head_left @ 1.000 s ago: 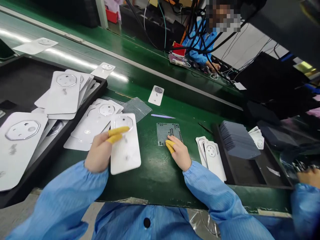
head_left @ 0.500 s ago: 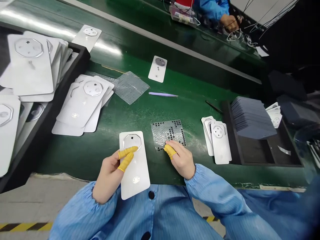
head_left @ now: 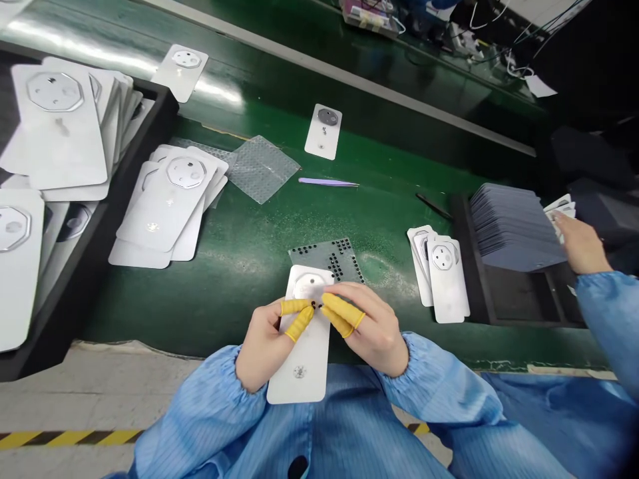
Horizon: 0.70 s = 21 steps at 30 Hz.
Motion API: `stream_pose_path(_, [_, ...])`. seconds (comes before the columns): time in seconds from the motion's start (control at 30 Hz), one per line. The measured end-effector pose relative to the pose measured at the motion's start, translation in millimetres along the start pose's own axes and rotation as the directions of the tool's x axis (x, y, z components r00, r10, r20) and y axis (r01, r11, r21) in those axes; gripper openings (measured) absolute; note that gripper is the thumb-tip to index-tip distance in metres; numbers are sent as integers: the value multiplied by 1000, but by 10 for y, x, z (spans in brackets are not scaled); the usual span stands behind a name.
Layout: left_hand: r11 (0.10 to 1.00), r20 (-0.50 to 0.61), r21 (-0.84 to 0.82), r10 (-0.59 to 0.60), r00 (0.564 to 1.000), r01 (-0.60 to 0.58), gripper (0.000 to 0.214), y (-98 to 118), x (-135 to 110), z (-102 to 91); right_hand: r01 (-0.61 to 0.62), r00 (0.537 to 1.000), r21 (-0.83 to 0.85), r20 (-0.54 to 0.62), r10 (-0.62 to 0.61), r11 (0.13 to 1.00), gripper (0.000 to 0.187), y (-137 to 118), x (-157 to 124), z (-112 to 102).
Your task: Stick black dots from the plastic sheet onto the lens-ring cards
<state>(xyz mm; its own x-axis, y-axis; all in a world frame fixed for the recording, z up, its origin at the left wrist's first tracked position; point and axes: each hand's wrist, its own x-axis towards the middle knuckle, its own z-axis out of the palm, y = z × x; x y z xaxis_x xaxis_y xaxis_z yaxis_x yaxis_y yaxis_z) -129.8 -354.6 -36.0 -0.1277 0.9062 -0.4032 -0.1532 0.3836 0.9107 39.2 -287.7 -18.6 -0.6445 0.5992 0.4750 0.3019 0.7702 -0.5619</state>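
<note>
The left hand point(head_left: 263, 342) holds a white rectangular panel point(head_left: 307, 346) before the blue smock point(head_left: 344, 419); the right hand point(head_left: 375, 327) pinches a tiny round black piece point(head_left: 320, 307) over it. Work seems midway: more dot a clear plastic sheet point(head_left: 321, 255).

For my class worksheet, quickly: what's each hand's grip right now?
Left hand: closed, pinching a small black piece over the white panel.
Right hand: closed, apparently pinching a second black piece.
</note>
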Motion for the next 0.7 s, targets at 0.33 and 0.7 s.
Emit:
stream_pose_path(0.33, [879, 56, 380, 290, 955, -289, 24, -45, 6, -46, 150, 980, 19, 126, -151, 989, 22, 148, 4, 241])
stream_pose_path(0.7, [978, -228, 191, 126, 966, -82, 50, 90, -297, -443, -185, 977, 96, -94, 194, 978, 21, 221, 18, 267])
